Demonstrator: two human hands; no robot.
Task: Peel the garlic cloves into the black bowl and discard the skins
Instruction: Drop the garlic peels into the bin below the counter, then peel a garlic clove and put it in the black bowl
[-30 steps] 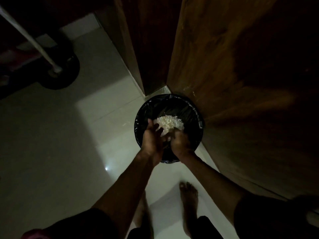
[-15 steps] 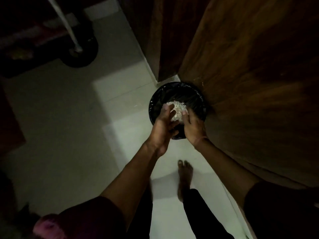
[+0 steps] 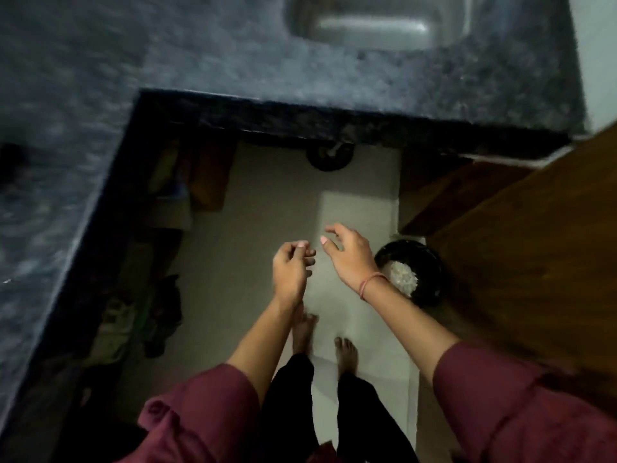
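A black bin (image 3: 429,262) lined with a dark bag stands on the floor beside a wooden door. A pale heap of garlic skins (image 3: 402,279) lies inside it. My right hand (image 3: 350,255) hovers just left of the bin, fingers loosely curled and holding nothing. My left hand (image 3: 292,269) is further left over the floor tiles, fingers loosely curled, nothing visible in it. Both hands are apart from the bin. The black bowl is not in view.
A dark granite counter (image 3: 100,128) wraps round the left and the top, with a steel sink (image 3: 377,25) set in it. A wooden door (image 3: 534,245) stands at right. Clutter (image 3: 160,295) fills the space under the counter. My bare feet stand on the tiled floor (image 3: 267,212).
Both hands have lifted out of the bin and moved left, leaving the skins inside. The camera has risen and swung, so the counter and sink now show.
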